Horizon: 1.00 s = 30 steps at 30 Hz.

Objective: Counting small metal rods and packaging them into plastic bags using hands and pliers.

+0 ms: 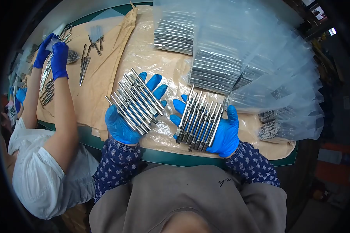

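Both my hands wear blue gloves and lie palm up over the table. My left hand (122,126) carries a flat row of several shiny metal rods (138,101), fanned toward the upper right. My right hand (223,134) carries a second row of the same metal rods (200,118), lying side by side across the palm with the thumb beside them. The two hands sit close together, a small gap between them, above a brown paper and plastic sheet (159,66) covering the table.
Clear plastic bags packed with rods (217,66) pile up at the back and right. A co-worker on the left, in blue gloves (58,58), handles more loose rods (85,64). The green table edge (171,157) runs just before my body.
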Motion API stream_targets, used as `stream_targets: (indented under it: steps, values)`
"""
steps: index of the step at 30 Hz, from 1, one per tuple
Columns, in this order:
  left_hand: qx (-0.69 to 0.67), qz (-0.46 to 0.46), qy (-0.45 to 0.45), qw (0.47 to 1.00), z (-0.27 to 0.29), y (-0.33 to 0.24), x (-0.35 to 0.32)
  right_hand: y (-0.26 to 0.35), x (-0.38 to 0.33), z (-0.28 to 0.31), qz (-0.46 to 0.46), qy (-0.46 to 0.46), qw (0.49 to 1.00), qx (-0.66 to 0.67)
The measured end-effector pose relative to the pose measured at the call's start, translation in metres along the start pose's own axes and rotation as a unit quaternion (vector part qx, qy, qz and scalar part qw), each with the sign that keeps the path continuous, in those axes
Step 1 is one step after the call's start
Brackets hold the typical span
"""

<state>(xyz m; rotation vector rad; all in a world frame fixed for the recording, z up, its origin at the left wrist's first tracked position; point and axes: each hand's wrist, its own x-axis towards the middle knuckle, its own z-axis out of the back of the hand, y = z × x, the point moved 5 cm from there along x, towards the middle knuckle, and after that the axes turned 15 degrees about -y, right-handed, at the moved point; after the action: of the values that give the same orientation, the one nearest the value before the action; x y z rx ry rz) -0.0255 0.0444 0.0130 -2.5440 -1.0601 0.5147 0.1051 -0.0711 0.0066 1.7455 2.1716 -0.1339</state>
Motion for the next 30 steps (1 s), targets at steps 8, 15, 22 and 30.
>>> stream_targets:
  steps: [8, 15, 22, 30]
  values:
    - [0.007, 0.002, -0.001, 1.000, 0.002, 0.000, -0.001, -0.002, -0.009, -0.009, -0.007, -0.003, 1.000, -0.026]
    - [0.007, -0.003, -0.033, 0.999, 0.004, 0.000, 0.000, -0.004, -0.003, -0.004, -0.007, 0.013, 1.000, -0.005]
    - [0.015, -0.002, -0.005, 1.000, 0.002, 0.001, 0.000, -0.004, -0.005, 0.002, -0.007, -0.015, 1.000, 0.010]
    - [0.013, 0.000, -0.003, 1.000, 0.003, 0.001, 0.001, -0.004, -0.006, 0.002, 0.009, -0.005, 1.000, 0.011]
